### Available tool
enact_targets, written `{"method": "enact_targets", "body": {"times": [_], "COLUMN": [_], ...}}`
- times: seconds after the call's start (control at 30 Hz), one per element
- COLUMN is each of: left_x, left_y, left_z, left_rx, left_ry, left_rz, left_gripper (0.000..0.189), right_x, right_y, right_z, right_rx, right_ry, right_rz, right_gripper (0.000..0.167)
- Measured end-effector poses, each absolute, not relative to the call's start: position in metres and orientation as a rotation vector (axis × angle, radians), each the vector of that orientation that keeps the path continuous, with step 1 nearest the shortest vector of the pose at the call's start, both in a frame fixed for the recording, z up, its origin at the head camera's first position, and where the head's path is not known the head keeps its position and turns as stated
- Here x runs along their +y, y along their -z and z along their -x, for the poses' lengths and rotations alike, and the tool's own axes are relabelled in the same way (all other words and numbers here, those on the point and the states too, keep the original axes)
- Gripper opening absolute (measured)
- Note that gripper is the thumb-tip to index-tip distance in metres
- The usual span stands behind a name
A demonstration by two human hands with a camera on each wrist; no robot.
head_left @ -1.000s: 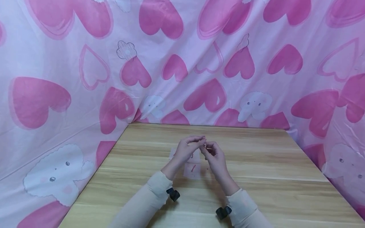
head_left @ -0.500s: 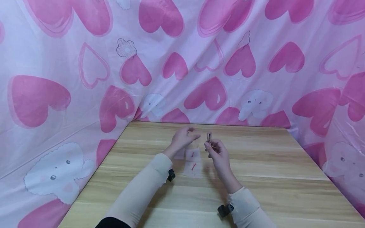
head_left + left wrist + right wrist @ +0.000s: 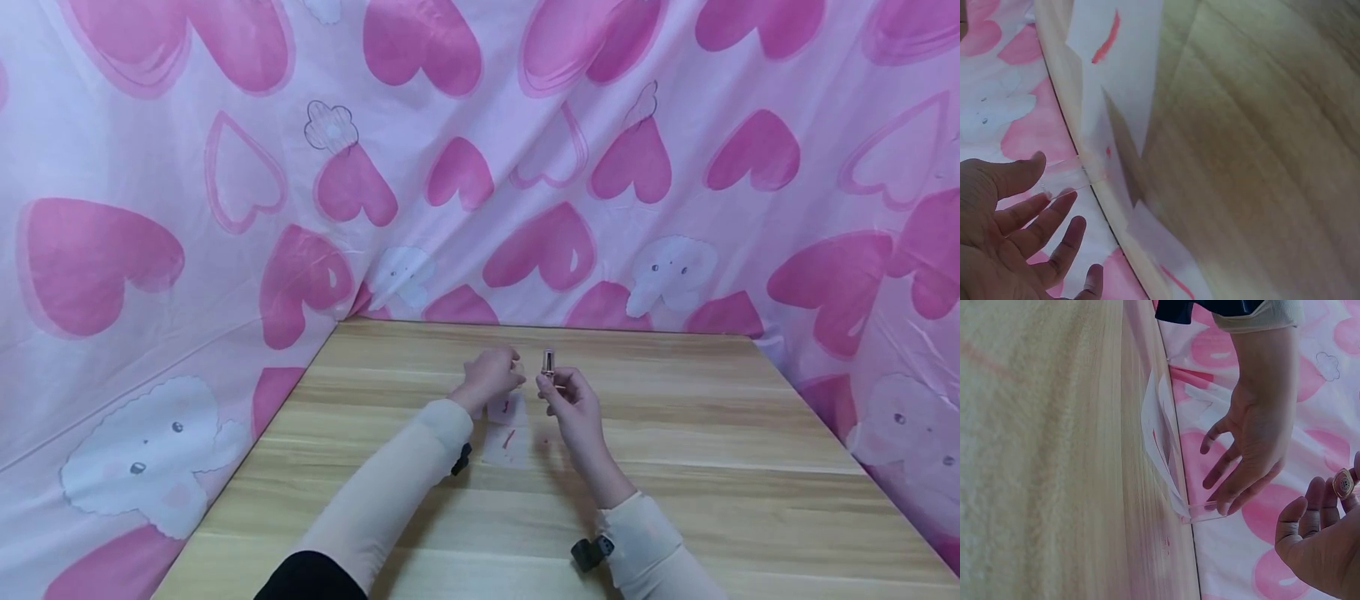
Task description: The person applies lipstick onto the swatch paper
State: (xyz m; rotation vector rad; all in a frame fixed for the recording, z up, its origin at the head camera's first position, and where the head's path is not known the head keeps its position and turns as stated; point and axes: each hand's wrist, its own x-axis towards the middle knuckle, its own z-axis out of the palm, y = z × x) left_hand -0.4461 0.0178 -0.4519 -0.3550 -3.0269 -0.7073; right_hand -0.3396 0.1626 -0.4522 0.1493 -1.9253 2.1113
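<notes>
In the head view my right hand [image 3: 577, 408] pinches a lipstick tube [image 3: 549, 362] upright by its lower end, its dark and metallic upper part showing. In the right wrist view the tube's round gold end [image 3: 1343, 484] shows an embossed pattern beside the curled fingers. My left hand [image 3: 491, 379] reaches over the back of the papers. In the left wrist view its thumb and fingers lie on either side of a clear, flat-sided plastic piece [image 3: 1065, 177]. The right wrist view has that clear piece [image 3: 1207, 512] at the left fingertips, low by the papers.
White paper slips [image 3: 517, 454] with red strokes lie on the wooden table [image 3: 712, 467], below and between the hands. A small red speck [image 3: 546, 441] is on the wood right of them. Behind the table hangs a pink heart-patterned cloth [image 3: 540, 167].
The hands were together around the lipstick tube, then parted. The left hand moved away left, then came down to the clear piece. The right hand kept the tube, now in plain view.
</notes>
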Motion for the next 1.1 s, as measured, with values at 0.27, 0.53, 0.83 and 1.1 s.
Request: {"method": "enact_targets", "body": {"times": [0.27,0.53,0.83,1.1], "left_x": [0.018,0.019,0.016,0.014], "left_y": [0.464,0.470,0.474,0.464], "left_z": [0.448,0.449,0.453,0.451], "left_rx": [-3.044,-3.031,-3.039,-2.958], "left_ry": [0.789,0.788,0.830,0.871], "left_rz": [0.336,0.309,0.266,0.352], "left_gripper": [0.032,0.025,0.016,0.023], "right_x": [0.161,0.160,0.161,0.162], "right_y": [0.454,0.455,0.454,0.456], "right_z": [0.338,0.338,0.338,0.339], "right_rx": [-1.946,-1.937,-1.940,-1.922], "right_ry": [-2.121,-2.126,-2.135,-2.122], "right_rz": [-0.140,-0.134,-0.135,-0.141], "right_gripper": [0.027,0.031,0.030,0.027]}}
